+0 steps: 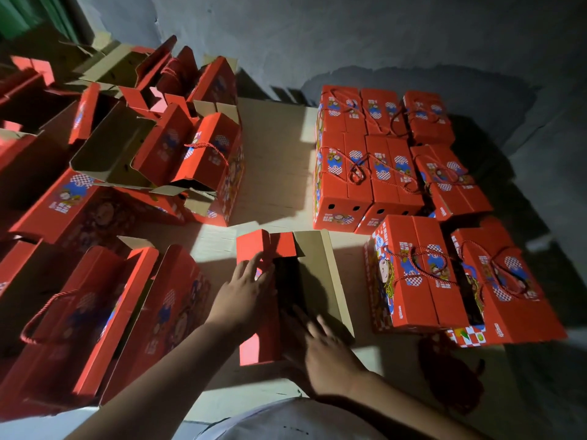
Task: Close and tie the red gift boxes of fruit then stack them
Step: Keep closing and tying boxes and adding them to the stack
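Note:
A red gift box [254,347] lies in front of me on the pale floor covering, its top half closed. My left hand [244,293] presses flat on the box's red left flap. The box's right flap [320,271] stands open, brown inside showing, with a dark gap between the two. My right hand [324,350] reaches in at the near end of that gap, fingers spread and fairly straight; it is blurred and in shadow. To the right, several closed boxes [365,163] with tied red cord handles stand in rows, two nearer ones [419,274] in front.
Many open red boxes [178,154] with raised flaps and loose cord handles crowd the left side and the near left [95,315]. A grey wall [349,42] runs along the back. Dark floor lies to the right beyond the pale sheet [273,160].

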The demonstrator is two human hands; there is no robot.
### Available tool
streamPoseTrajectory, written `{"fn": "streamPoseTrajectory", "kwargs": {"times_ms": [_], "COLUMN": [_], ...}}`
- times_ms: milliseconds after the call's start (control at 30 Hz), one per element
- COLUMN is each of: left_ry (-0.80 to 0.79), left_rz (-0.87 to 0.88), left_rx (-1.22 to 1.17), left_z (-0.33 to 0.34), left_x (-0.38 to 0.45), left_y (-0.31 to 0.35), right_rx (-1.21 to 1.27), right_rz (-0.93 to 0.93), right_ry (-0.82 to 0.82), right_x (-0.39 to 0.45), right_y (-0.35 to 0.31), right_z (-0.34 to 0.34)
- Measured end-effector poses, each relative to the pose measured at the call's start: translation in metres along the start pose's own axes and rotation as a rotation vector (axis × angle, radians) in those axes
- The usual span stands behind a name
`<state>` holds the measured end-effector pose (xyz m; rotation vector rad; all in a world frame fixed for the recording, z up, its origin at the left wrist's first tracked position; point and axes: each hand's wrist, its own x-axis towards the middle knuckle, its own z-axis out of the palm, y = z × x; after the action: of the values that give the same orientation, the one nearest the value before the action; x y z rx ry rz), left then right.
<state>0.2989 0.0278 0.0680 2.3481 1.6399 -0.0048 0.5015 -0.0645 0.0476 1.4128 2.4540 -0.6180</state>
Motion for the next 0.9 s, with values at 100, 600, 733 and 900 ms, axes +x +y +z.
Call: {"fn": "streamPoseTrajectory", "kwargs": {"times_ms": [100,600,733,900], "left_ry": [-0.031,-0.058,-0.031,0.026], "left_rz": [-0.098,-0.458,-0.451,-0.427], "left_rx": [0.019,-0.167,-0.112,-0.199], "left_z": [0.002,0.023,0.034,0.045], "left_x": [0.011,0.034,0.035,0.03], "left_y": [0.01,0.024,0.024,0.019], "right_rx": [-0.043,0.37,0.238,0.211], "right_rz": [-0.035,0.065,0.045,0.12], "right_ry": [0.147,0.367,0.474,0.539], "right_x": [-0.003,-0.01,-0.008,-0.01], "right_y": [0.0,0.016,0.017,0.023], "right_z": [-0.008,0.02,0.015,0.019]}}
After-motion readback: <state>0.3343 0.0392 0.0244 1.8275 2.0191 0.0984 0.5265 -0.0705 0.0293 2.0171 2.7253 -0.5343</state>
